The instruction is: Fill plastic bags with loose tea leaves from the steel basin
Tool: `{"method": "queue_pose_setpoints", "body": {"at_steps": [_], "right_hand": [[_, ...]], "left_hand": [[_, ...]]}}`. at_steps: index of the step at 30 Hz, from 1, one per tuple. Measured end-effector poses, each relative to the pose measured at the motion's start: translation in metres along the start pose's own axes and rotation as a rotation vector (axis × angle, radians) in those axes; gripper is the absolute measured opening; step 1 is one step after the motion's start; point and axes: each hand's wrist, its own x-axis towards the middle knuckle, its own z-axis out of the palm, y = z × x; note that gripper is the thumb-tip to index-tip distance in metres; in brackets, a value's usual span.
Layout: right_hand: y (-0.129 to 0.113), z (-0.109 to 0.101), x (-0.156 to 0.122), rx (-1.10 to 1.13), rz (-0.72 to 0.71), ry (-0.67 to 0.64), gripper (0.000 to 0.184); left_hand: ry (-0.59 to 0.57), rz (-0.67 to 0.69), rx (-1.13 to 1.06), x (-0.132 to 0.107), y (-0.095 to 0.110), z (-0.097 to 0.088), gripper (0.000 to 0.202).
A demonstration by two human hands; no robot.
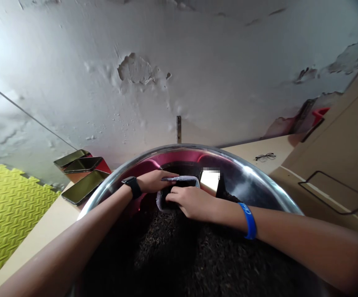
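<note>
A wide shiny metal basin holds a mass of dark, dry, shredded material like loose tea leaves. At its far side is a small rectangular box with a whitish plastic lining folded over its rim. My left hand, below a black watch, is closed on the box's left and far rim. My right hand, with a blue wristband, reaches over the near rim. Its fingers are curled down inside the box, fingertips hidden. Just right of the box a bright-faced rectangular object leans in the basin, partly blurred out.
Several open rectangular tins stand on the pale tabletop left of the basin. Eyeglasses lie at the right, near a cardboard-coloured panel. A peeling wall rises behind; a yellow foam mat is at far left.
</note>
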Motion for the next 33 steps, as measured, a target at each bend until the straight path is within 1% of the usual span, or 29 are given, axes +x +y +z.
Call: {"method": "queue_pose_setpoints", "body": {"at_steps": [5, 12, 14, 19, 23, 28, 33], "right_hand": [[-0.001, 0.004, 0.005, 0.039, -0.111, 0.002, 0.036], [-0.01, 0.001, 0.007, 0.058, -0.245, -0.031, 0.034], [-0.012, 0.0, 0.006, 0.075, -0.274, -0.06, 0.035], [-0.02, -0.004, 0.003, 0.155, -0.362, -0.18, 0.038], [-0.028, 0.001, -0.001, 0.139, -0.434, -0.245, 0.036], [-0.031, 0.011, -0.003, 0.044, -0.45, -0.347, 0.029], [-0.029, 0.012, -0.002, 0.027, -0.427, -0.404, 0.025]], "left_hand": [[-0.01, -0.002, 0.022, 0.001, -0.001, 0.0, 0.042], [-0.013, -0.002, 0.035, 0.002, -0.006, 0.001, 0.046], [-0.008, 0.004, 0.032, 0.001, -0.006, 0.001, 0.045], [0.004, 0.008, 0.03, 0.0, -0.005, 0.001, 0.045], [-0.004, -0.002, 0.029, 0.001, -0.007, 0.0, 0.045], [-0.007, -0.014, 0.03, 0.001, -0.007, 0.0, 0.045], [-0.002, -0.013, 0.033, 0.001, -0.008, 0.0, 0.045]]}}
